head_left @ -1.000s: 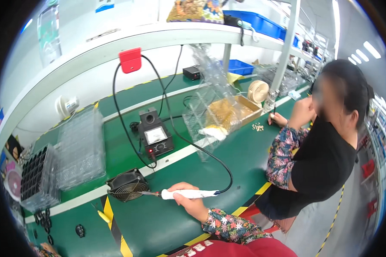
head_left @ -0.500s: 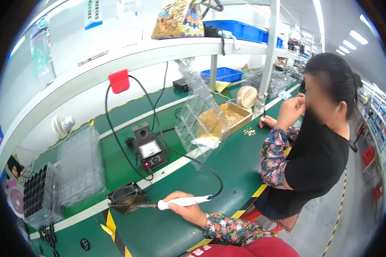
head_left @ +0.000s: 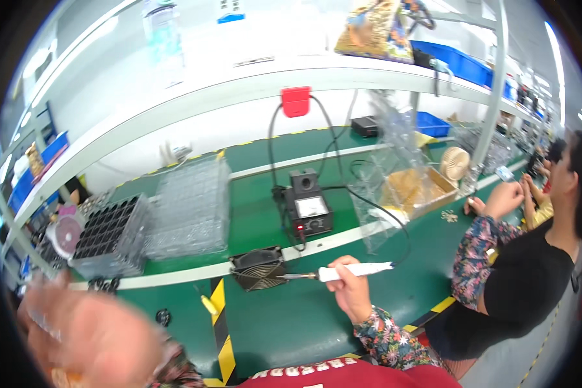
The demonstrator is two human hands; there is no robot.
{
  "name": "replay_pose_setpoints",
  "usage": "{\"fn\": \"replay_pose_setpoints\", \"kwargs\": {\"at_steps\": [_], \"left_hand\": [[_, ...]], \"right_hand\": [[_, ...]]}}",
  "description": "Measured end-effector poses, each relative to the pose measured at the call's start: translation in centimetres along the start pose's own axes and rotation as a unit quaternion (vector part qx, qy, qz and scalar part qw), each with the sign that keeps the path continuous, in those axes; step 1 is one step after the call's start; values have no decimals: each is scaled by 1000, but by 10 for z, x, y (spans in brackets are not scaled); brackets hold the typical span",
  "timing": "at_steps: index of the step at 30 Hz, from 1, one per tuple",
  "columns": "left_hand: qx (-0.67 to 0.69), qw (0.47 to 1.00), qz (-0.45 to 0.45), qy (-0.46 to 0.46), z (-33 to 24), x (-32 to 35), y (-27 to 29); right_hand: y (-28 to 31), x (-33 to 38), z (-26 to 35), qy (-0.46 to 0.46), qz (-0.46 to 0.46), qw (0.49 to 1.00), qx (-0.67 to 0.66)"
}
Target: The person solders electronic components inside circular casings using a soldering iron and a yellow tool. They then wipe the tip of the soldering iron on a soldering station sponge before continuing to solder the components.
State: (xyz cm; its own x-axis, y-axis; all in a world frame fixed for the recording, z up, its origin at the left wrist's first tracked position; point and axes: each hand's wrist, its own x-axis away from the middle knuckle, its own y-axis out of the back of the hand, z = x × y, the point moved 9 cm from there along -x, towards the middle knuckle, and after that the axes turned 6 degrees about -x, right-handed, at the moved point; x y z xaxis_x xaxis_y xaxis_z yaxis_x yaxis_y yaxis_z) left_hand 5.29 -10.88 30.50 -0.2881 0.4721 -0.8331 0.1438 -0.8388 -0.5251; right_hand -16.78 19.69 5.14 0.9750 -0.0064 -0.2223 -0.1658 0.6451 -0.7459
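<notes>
My right hand (head_left: 352, 294) is closed around the white handle of a soldering iron (head_left: 362, 270). The iron's metal tip points left and reaches the wire guard of a small black fan (head_left: 258, 268) standing on the green bench. My left hand (head_left: 103, 336) is raised at the lower left, close to the camera. Motion smears its fingers, so I cannot tell whether it holds anything. Between the hands lie a yellow-handled tool (head_left: 209, 304) and a small black round part (head_left: 163, 317). A black soldering station (head_left: 309, 207) with a lit red light stands behind the fan.
Clear plastic trays (head_left: 191, 210) and a black-celled tray stack (head_left: 110, 236) stand at the left. A hanging plastic sheet (head_left: 375, 194) and cardboard box (head_left: 443, 187) are right of the station. A co-worker (head_left: 530, 258) sits at the right. A shelf (head_left: 226, 87) spans above.
The view has swung left, so the bench things sit further right. My left hand has come into view at the lower left. The right hand still holds the soldering iron at the fan.
</notes>
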Motion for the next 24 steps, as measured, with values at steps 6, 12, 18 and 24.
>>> {"fn": "replay_pose_setpoints", "kwargs": {"at_steps": [6,12,18,24], "left_hand": [[-341,680,614,212,157,207,-32],[-339,602,672,268,173,264,-15],[-326,630,657,256,173,271,-17],[-353,645,640,221,172,262,-16]], "right_hand": [[25,-12,-6,1,3,1000,17],[23,-18,-10,-28,35,999,13],[24,-17,-7,-44,35,998,-20],[21,-17,-7,-50,39,998,-26]]}}
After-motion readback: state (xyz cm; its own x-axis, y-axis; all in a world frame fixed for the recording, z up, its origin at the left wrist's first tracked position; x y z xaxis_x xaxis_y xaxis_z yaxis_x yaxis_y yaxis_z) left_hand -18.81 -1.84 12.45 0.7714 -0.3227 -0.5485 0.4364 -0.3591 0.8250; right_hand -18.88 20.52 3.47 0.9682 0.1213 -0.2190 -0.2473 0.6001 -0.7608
